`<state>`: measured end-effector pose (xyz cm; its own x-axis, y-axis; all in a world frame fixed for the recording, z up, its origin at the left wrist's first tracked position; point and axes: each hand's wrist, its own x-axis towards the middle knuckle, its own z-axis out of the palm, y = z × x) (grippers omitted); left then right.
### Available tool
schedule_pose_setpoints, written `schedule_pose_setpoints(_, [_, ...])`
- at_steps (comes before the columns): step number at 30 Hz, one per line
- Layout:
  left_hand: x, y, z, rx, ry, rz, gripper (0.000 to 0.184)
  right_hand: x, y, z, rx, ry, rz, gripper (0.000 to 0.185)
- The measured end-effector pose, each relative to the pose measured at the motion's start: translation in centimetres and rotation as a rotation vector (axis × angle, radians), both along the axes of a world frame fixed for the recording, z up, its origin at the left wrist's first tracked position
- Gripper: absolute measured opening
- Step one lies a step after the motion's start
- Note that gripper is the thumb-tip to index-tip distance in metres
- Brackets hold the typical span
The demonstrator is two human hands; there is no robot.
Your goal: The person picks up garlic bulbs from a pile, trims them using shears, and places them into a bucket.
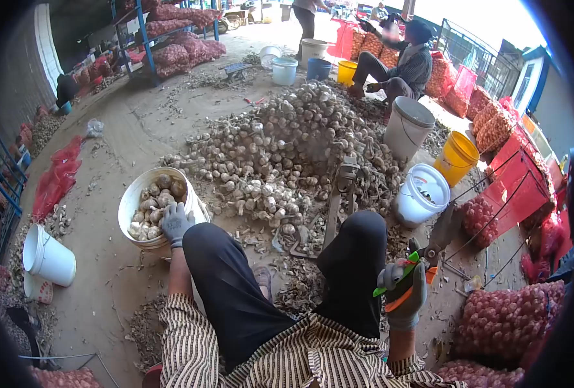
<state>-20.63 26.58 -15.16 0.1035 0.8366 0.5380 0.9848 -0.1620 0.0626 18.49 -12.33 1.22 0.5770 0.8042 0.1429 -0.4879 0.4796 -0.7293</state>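
1. Hands: apart. Left hand [178,224] touches garlic bulbs [150,210] inside white bucket [131,202]; whether it grips one cannot be told. Right hand [408,301] is closed around shears [443,231], blades upward.
2. Progress: many bulbs are in the bucket. Judged by volume, most work is left: a far larger heap [300,129] lies ahead.
3. Obstruction: metal stand [346,174] rises at the heap's near side.
4. Surroundings: filled net sacks [510,320] at right; seated co-worker [411,70] beyond the heap.
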Motion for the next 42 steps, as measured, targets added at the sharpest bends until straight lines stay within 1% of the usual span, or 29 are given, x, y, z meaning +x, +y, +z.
schedule_pose_setpoints(1, [0.0,0.1,-0.1,-0.026,-0.014,-0.007,0.043,0.2,0.3,-0.2,0.042,-0.046,0.082,0.052])
schedule_pose_setpoints(3, [-0.1,0.0,-0.5,0.055,0.024,-0.016,0.049,0.4,1.0,-0.8,0.056,-0.045,0.089,0.055])
schedule_pose_setpoints(5, [0.3,-0.5,-1.6,0.120,0.054,0.015,0.071,1.2,2.9,-1.2,0.072,-0.045,0.091,0.059])
schedule_pose_setpoints(7, [1.5,-1.7,-3.1,0.445,0.103,-0.139,0.067,1.8,3.8,-1.7,0.135,-0.040,0.155,0.058])
schedule_pose_setpoints(8, [1.8,-2.3,-4.8,0.464,0.309,-0.101,0.055,2.4,4.4,-2.1,0.106,-0.019,0.161,0.058])
schedule_pose_setpoints(9, [3.4,-4.2,-6.2,0.326,0.210,-0.167,0.044,2.8,5.1,-2.3,0.086,-0.017,0.159,0.061])
schedule_pose_setpoints(10, [3.6,-5.3,-8.9,0.169,0.266,-0.199,0.054,3.3,5.8,-2.5,0.078,-0.028,0.172,0.051])
schedule_pose_setpoints(11, [3.6,-7.8,-11.6,0.061,0.286,-0.230,0.054,3.9,6.8,-2.7,0.101,-0.086,0.214,0.042])
schedule_pose_setpoints(12, [3.5,-10.3,-14.2,-0.091,0.188,-0.215,0.057,4.2,7.4,-2.3,0.037,-0.110,0.222,0.042])
schedule_pose_setpoints(14, [5.7,-10.1,-16.8,-0.294,-0.024,-0.141,0.063,4.7,8.6,-2.8,-0.059,-0.158,0.176,0.051])
schedule_pose_setpoints(15, [7.3,-9.1,-17.9,-0.375,-0.137,-0.095,0.067,4.3,9.1,-2.6,-0.112,-0.121,0.045,0.052])
schedule_pose_setpoints(17, [10.0,-6.8,-19.9,-0.531,-0.347,0.005,0.074,5.3,10.0,-3.8,-0.092,-0.190,0.071,0.052])
schedule_pose_setpoints(18, [11.1,-5.2,-21.1,-0.606,-0.445,0.054,0.077,4.6,11.5,-3.4,-0.030,-0.098,-0.007,0.060])
schedule_pose_setpoints(19, [10.3,-3.4,-26.9,-0.556,-0.540,-0.008,0.098,5.3,11.8,-4.0,-0.050,-0.111,0.028,0.063])
schedule_pose_setpoints(21, [13.2,-1.0,-29.7,-0.445,-0.590,-0.069,0.094,6.5,11.5,-5.0,-0.136,-0.125,0.025,0.072])
schedule_pose_setpoints(22, [14.5,-0.5,-30.2,-0.439,-0.531,-0.089,0.084,6.3,11.8,-5.3,-0.150,-0.165,0.003,0.072])
schedule_pose_setpoints(24, [18.2,0.5,-28.2,-0.560,-0.360,-0.124,0.080,6.1,12.4,-5.8,-0.189,-0.267,-0.028,0.072])
schedule_pose_setpoints(25, [19.4,0.7,-30.8,-0.442,-0.397,-0.208,0.076,6.2,12.7,-6.1,-0.180,-0.252,0.015,0.073])
schedule_pose_setpoints(27, [23.3,-0.2,-30.0,-0.451,-0.458,-0.360,0.073,6.3,13.2,-6.5,-0.185,-0.225,0.063,0.077])
schedule_pose_setpoints(29, [26.2,-1.3,-29.1,-0.493,-0.421,-0.362,0.071,5.9,13.8,-6.4,-0.222,-0.227,0.059,0.079])
schedule_pose_setpoints(31, [27.4,-1.3,-29.8,-0.423,-0.451,-0.296,0.064,5.7,14.2,-6.4,-0.248,-0.229,0.081,0.081])
schedule_pose_setpoints(32, [27.5,-1.3,-29.8,-0.439,-0.462,-0.273,0.061,5.5,14.7,-6.4,-0.231,-0.258,0.103,0.077])
schedule_pose_setpoints(33, [27.4,-1.2,-29.1,-0.403,-0.412,-0.295,0.042,5.4,15.3,-6.4,-0.209,-0.285,0.126,0.074])
schedule_pose_setpoints(34, [27.0,-1.3,-29.2,-0.399,-0.410,-0.294,0.042,5.5,15.2,-6.6,-0.180,-0.298,0.143,0.071])
schedule_pose_setpoints(36, [26.2,-1.2,-29.7,-0.525,-0.347,-0.394,0.024,4.8,15.4,-6.5,-0.146,-0.271,0.104,0.069])
schedule_pose_setpoints(37, [25.7,-2.2,-29.4,-0.514,-0.314,-0.481,0.016,4.6,15.2,-6.4,-0.137,-0.253,0.109,0.065])
schedule_pose_setpoints(39, [24.1,-4.7,-29.1,-0.666,-0.247,-0.667,0.017,3.8,15.3,-5.7,-0.115,-0.203,0.093,0.058])
schedule_pose_setpoints(41, [21.9,-8.3,-29.5,-0.816,-0.127,-0.860,0.021,3.4,14.3,-6.0,-0.095,-0.183,0.087,0.061])
schedule_pose_setpoints(42, [20.7,-9.5,-28.9,-1.030,-0.147,-1.034,0.024,3.5,13.4,-6.6,-0.086,-0.187,0.109,0.065])
